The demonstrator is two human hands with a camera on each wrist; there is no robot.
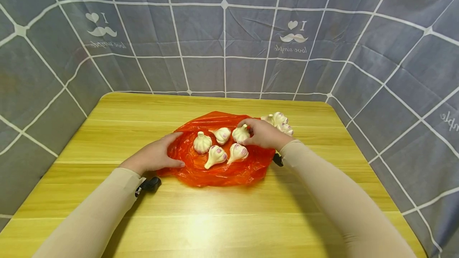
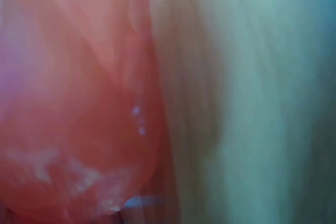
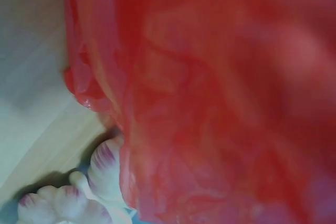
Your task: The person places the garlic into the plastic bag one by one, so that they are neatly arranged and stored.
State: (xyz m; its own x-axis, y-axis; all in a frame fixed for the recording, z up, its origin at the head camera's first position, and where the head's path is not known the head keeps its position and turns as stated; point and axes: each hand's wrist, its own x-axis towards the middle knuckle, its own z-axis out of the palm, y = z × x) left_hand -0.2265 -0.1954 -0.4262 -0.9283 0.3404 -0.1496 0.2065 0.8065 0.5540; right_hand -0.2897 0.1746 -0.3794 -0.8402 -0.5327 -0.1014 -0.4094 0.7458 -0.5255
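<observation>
A crumpled red plastic bag [image 1: 201, 176] is spread on the table with several white garlic bulbs, tinged purple, lying on it. My right hand [image 1: 263, 133] reaches in from the right and holds one garlic bulb [image 1: 240, 134] between thumb and fingers. On the left side, my left hand [image 1: 155, 155] rests at the bag's edge, thumb and fingers spread apart. Nearest to it sits an upright garlic bulb [image 1: 202, 143]. Red film [image 2: 79, 103] fills much of the left wrist view, blurred, and the bag [image 3: 199, 103] hides the right hand in the right wrist view.
More garlic bulbs [image 1: 280, 121] lie together on the table behind the right hand, beside the bag; garlic [image 3: 63, 203] shows there in the right wrist view too. The wooden table [image 1: 201, 222] is bounded at the back and sides by a grey checked curtain [image 1: 201, 31].
</observation>
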